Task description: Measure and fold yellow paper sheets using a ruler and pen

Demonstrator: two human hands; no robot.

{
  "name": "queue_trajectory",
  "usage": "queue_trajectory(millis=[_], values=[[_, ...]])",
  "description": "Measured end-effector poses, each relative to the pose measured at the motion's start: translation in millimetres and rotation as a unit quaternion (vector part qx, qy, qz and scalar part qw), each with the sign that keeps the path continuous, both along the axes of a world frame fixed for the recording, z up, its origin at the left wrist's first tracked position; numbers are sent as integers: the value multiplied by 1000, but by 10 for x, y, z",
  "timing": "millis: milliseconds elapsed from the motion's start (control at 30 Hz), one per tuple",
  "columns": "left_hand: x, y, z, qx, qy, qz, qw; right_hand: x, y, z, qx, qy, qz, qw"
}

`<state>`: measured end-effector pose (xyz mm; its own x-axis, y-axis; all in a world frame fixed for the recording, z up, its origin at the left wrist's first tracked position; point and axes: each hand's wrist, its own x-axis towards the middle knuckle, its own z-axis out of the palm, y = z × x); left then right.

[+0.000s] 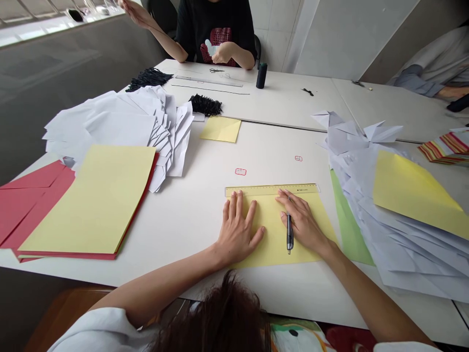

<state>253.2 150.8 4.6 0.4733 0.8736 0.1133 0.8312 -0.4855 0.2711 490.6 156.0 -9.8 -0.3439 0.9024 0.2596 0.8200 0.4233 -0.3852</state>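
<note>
A yellow sheet of paper [273, 234] lies on the table in front of me, with a clear ruler [269, 189] along its far edge. My left hand [240, 227] rests flat on the sheet's left side, fingers spread, with fingertips at the ruler. Over the right part of the sheet is my right hand [300, 217], holding a dark pen [289, 232] between its fingers. The pen's rear end points back towards me. Fingertips of this hand reach the ruler too.
Left stand yellow sheets [91, 205] over red paper [36, 195] and a white paper pile [120, 122]. On the right are folded white papers [399, 239], another yellow sheet [414, 190] and green paper [350, 225]. Across sits a person [216, 29] near a dark thread spool [261, 76].
</note>
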Motion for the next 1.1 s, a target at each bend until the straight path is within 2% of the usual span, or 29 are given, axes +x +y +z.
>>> queue_trajectory(millis=[1100], values=[[-5, 13, -20, 13, -6, 1, 1000, -7, -2, 9, -3, 5, -1, 1000]])
